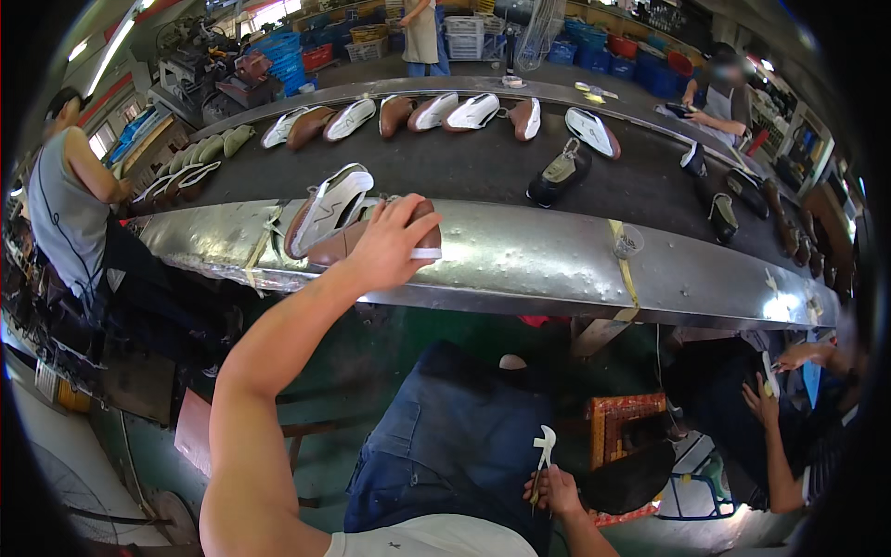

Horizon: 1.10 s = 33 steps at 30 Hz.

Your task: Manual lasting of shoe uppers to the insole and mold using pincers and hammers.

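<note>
My left hand (388, 249) stretches out to the metal edge of the bench, its fingers wrapped over one end of a brown shoe (336, 245) with a pale band at that end. Right beside it, a second brown shoe (342, 200) lies with its white underside showing. Low in the view, above my lap, my right hand (557, 490) is closed round a pair of metal pincers (545, 446) with a curved, hammer-like head pointing up. The hand partly hides the handles.
A dark conveyor belt (418, 167) carries several brown and white shoes (473, 112) along its far side and a black shoe (560, 176). A clear cup (627, 241) is on the metal edge (520, 246). People stand left (70, 204) and across; another's hands (766, 399) work at right.
</note>
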### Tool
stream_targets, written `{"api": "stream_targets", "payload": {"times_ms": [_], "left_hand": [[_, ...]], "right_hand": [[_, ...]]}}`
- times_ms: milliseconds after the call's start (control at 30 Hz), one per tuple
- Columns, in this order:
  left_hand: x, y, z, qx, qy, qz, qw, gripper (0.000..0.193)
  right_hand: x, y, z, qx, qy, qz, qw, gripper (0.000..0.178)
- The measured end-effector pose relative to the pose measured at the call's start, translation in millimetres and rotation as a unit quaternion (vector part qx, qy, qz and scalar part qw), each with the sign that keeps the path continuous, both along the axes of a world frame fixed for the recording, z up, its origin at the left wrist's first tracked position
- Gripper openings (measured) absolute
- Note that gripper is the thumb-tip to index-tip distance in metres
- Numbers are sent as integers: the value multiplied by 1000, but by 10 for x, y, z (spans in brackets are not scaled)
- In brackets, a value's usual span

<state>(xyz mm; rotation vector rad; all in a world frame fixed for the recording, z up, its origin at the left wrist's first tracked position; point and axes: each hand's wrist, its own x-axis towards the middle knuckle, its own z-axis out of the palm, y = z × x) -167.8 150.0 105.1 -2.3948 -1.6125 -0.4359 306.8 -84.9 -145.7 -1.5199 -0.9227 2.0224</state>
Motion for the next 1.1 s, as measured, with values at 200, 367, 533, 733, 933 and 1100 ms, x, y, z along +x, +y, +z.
{"api": "stream_targets", "payload": {"times_ms": [200, 367, 533, 733, 933, 1100], "left_hand": [[139, -1475, 123, 215, -341, -99, 910, 84], [530, -2217, -534, -36, -741, -61, 667, 72], [1013, -2486, -1802, -250, -697, -2, 672, 67], [1030, -2543, -1638, -271, -653, -26, 707, 52], [1029, -2562, -1441, -214, -538, -78, 811, 50], [953, -2454, -1554, -248, -577, -111, 770, 46]], "right_hand": [[-170, -113, 437, 206, -130, 164, 956, 30], [-629, -197, 1088, 272, -104, 163, 943, 26], [-894, -264, 1599, 294, -132, 238, 916, 25], [-1014, -269, 1734, 295, -71, 302, 904, 31], [-958, -107, 1716, 195, 16, 320, 927, 25], [-1023, 122, 1797, 132, -41, 344, 929, 18]]}}
